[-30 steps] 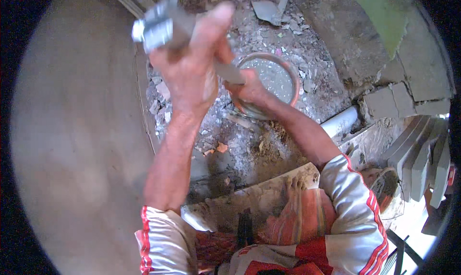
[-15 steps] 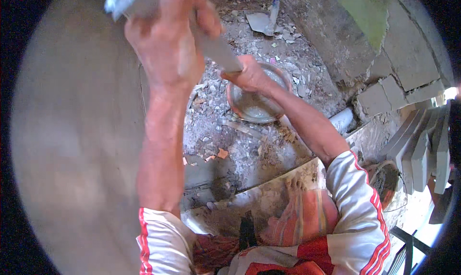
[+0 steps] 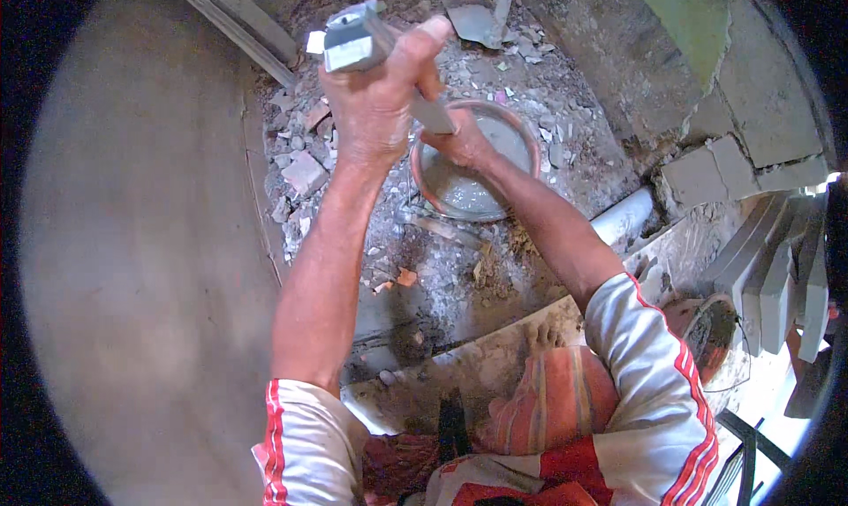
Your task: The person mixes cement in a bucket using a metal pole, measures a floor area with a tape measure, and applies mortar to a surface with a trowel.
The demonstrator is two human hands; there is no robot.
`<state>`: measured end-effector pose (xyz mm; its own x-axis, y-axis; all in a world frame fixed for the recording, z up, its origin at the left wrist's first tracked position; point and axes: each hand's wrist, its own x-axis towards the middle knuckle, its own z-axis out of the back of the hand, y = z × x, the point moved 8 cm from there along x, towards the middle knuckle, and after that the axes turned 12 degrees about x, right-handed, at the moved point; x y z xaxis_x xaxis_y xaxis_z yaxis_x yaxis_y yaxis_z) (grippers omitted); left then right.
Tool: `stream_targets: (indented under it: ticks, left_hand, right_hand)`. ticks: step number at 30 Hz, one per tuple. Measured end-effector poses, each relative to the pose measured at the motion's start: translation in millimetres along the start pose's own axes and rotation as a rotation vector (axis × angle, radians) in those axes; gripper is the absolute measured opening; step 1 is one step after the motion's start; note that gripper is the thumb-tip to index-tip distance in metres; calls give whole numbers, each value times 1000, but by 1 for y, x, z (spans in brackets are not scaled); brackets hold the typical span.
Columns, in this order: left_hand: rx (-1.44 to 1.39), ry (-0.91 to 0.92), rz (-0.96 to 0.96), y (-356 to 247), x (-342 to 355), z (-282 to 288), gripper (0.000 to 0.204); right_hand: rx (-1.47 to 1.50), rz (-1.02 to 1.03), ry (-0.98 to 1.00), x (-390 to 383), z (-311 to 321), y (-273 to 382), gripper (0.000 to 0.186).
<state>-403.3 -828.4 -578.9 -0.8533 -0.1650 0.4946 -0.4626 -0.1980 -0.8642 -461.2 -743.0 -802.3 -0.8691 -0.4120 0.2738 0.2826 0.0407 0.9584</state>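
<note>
A grey bar gripped in both hands, near a pail of grey wet mix.
We see the left hand (image 3: 375, 109) clenched around the bar (image 3: 352, 50), thumb extended, the squared end projecting just beyond its knuckles; the right hand (image 3: 459, 142) grasps the bar farther along, its fingertips largely hidden. The pail (image 3: 538, 147) lies behind and beneath the right hand in this view; whether they touch we cannot tell. Rubble (image 3: 305, 172) lies beyond the left wrist, a smooth grey surface (image 3: 132, 241) to its left, and a flat blade (image 3: 474, 26) beyond both hands. We judge that good handling calls for a firm, well-spaced grip, wrists steady and the bar untwisted. We can read no lettering or label on bar or pail.
</note>
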Motion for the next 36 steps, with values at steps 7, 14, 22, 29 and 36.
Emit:
stream_targets:
  ticks: [7,14,22,29,36]
  left_hand:
    - [-50,-42,110,-10,15,3,24]
    - [112,-169,-39,-106,29,12,37]
    - [-27,-63,-34,-129,25,-12,44]
    - [-35,49,218,-33,9,-47,32]
    - [-127,-37,144,-10,15,-42,29]
  right_hand:
    - [64,-122,43,-9,-10,11,25]
    - [-67,-206,125,-7,-2,110,31]
    - [-92,-163,58,-26,27,144,26]
    - [-164,-102,-114,-54,45,63,24]
    - [53,-137,-180,-34,34,10,22]
